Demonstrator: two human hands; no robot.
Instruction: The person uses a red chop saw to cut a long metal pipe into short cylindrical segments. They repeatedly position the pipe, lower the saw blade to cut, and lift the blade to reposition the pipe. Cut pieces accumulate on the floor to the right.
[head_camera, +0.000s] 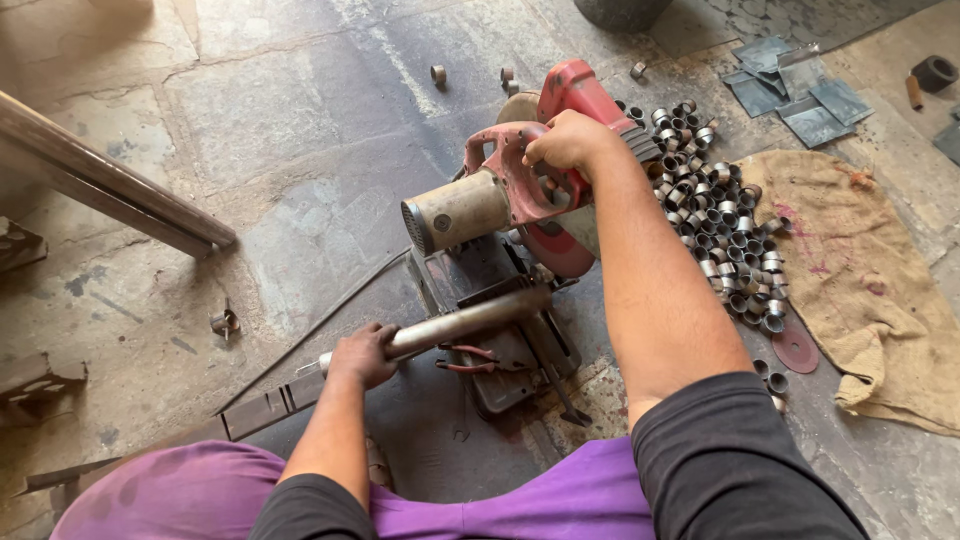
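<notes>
- Red chop saw (520, 190), worn and dusty; right hand (568, 140) clenched on its handle.
- Left hand (362, 355) grasps steel pipe (468, 320) in the vise.
- Cut rings (725, 235) heaped beside sackcloth (860, 270).

Single view only, head-mounted, so no overlap with a second camera to record. Camera looks steeply down and slightly forward from above a seated or crouching person; purple-clad lap fills the bottom edge. Facing: out across the cracked grey stone floor (300, 130). Range: close, both forearms run up from the lower frame. Centre of view falls on the red metal chop saw with grey motor housing (510, 190). Right margin reaches the tan burlap sack (860, 270); the far top edge is cropped, probably a dark round vessel there.
</notes>
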